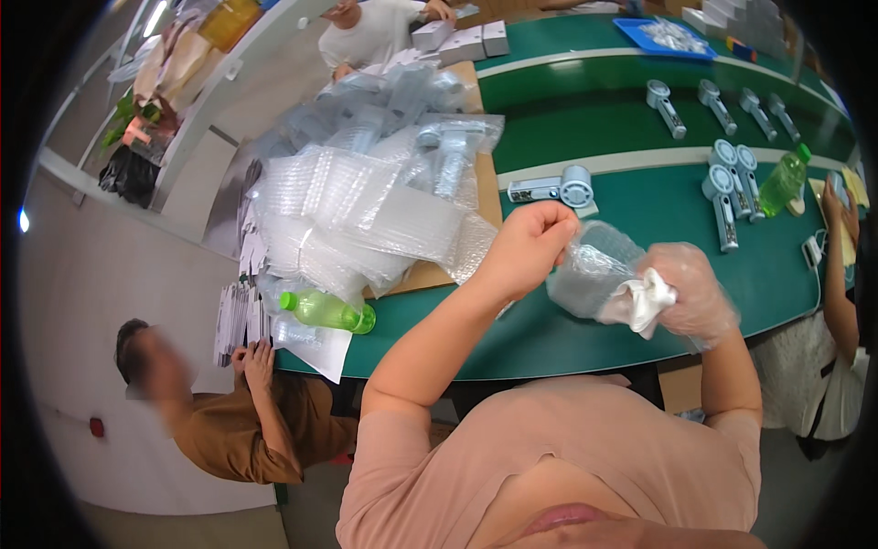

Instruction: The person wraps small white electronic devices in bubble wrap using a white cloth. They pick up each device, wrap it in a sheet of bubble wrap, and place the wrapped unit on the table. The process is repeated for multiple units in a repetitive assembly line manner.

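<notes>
My left hand [535,240] is bare and pinches the edge of a clear bubble-wrap bag [594,270]. The bag hangs between my two hands over the table's near part. My right hand [697,291] wears a thin clear plastic glove and is closed around a crumpled white cloth [645,300], which lies against the bag's right end. Whether the bag has anything inside, I cannot make out. Just beyond my left hand, a light-blue handheld fan [553,188] lies on its side on the green table [622,197].
Left of me is a heap of bubble-wrap bags [347,192], some with fans inside, beside a green bottle [327,311]. More fans [722,192] and another bottle [785,181] lie right. A blue tray [666,38] stands far off. Co-workers' hands [256,364] work at left, right and across.
</notes>
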The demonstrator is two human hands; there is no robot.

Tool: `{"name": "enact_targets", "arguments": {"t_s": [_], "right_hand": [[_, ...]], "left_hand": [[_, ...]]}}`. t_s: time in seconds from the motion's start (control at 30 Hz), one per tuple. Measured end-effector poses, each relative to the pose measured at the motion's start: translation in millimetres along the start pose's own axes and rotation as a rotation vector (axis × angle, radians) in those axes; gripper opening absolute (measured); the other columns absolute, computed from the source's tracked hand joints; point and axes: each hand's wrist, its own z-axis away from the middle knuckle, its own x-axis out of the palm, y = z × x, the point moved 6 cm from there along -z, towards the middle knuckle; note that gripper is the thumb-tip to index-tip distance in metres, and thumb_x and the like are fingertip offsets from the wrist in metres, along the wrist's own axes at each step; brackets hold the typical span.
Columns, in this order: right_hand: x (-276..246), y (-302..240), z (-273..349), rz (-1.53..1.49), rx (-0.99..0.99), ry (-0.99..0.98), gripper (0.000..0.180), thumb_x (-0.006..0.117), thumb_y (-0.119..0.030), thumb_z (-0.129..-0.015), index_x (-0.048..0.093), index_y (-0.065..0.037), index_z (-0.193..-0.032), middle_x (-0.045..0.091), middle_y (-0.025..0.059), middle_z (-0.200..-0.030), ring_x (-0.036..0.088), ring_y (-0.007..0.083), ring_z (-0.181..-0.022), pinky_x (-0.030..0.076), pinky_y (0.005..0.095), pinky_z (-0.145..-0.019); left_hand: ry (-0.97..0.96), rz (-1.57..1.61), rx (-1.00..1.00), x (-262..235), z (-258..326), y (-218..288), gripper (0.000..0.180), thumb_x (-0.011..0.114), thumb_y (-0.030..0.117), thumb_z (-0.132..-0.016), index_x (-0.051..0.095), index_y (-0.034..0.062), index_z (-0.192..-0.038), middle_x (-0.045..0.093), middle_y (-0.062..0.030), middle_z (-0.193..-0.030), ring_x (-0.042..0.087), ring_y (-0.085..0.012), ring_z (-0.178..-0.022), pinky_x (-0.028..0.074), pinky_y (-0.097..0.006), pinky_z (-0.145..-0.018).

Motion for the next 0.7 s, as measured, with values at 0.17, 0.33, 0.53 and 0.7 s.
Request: {"name": "enact_targets", "arguments": {"t_s": [0.17,0.33,0.53,0.7], "right_hand": [[0.6,56.2,20.5,-0.545,0.311,0.441,0.042,0.081,-0.022,-0.086,0.06,-0.004,-0.118,0.061,0.006,-0.105,0.063,0.0169,-0.093,0.055,0.0318,-0.081],[7.5,104.6,28.1,-0.835,0.409,0.696,0.057,0.066,-0.025,-0.098,0.045,0.003,-0.143,0.062,0.0107,-0.126,0.064,0.0213,-0.107,0.052,0.034,-0.098],[16.7,151.1,78.9,-1.042,0.592,0.76,0.047,0.053,-0.033,-0.105,0.051,0.0,-0.138,0.065,0.011,-0.125,0.065,0.0212,-0.112,0.052,0.0333,-0.097],[-15.4,170.1,60.5,-1.256,0.546,0.92,0.055,0.048,-0.043,-0.106,0.05,0.0,-0.139,0.063,0.0123,-0.133,0.064,0.0246,-0.118,0.051,0.0395,-0.103]], "left_hand": [[-0.06,-0.159,0.043,-29.5,-49.3,53.9,0.017,0.06,0.014,-0.095,0.065,-0.0007,-0.089,0.064,-0.0064,-0.078,0.06,-0.0145,-0.071,0.049,-0.031,-0.066],[0.551,-0.721,0.447,-155.8,-114.8,91.1,0.023,0.061,0.017,-0.094,0.07,-0.0022,-0.103,0.073,-0.0179,-0.095,0.07,-0.0298,-0.091,0.053,-0.041,-0.084],[1.073,-1.17,0.15,-423.9,-72.8,135.3,0.032,0.063,0.028,-0.09,0.074,-0.0023,-0.089,0.072,-0.0244,-0.087,0.072,-0.0356,-0.084,0.054,-0.045,-0.076],[1.156,-0.836,0.306,-381.4,-47.7,132.8,0.051,0.072,0.026,-0.088,0.059,-0.0052,-0.126,0.064,-0.0219,-0.125,0.063,-0.0314,-0.115,0.049,-0.04,-0.098]]}}
